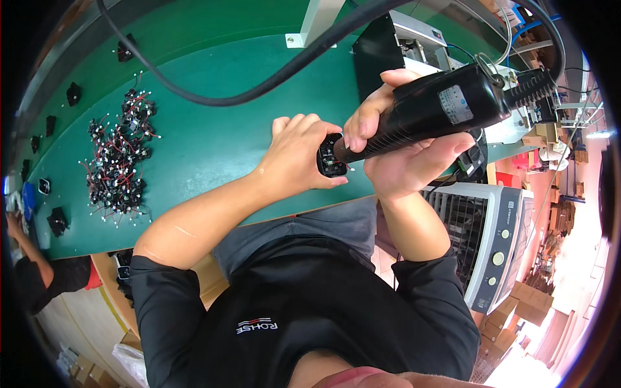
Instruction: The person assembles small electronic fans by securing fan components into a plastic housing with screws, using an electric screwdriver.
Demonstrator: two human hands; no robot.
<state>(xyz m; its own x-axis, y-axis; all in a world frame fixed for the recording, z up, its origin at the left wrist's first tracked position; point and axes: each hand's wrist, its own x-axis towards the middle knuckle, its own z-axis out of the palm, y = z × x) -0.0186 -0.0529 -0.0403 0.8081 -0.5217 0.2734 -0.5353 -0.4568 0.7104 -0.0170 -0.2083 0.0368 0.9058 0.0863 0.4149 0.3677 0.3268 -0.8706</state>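
Observation:
My left hand (288, 155) is closed on a small black plastic housing (332, 165), thumb and fingers at its edges, near the front edge of the green table (220, 142). Small electronic parts show inside the housing. A black electric screwdriver (420, 107) lies tilted in my right hand (404, 165), fingers around its body. Its narrow end points down left into the housing, and the bit's tip is hidden. To the left on the table lies a pile of small black parts with red and black wires (119, 165).
A thick black cable (246, 97) arcs above the table from the screwdriver. A black and metal machine (375, 58) and a white bracket (317, 26) stand at the back. An air cooler (491, 249) is at right. Another person's arm (32, 249) shows far left, near several black parts (57, 221).

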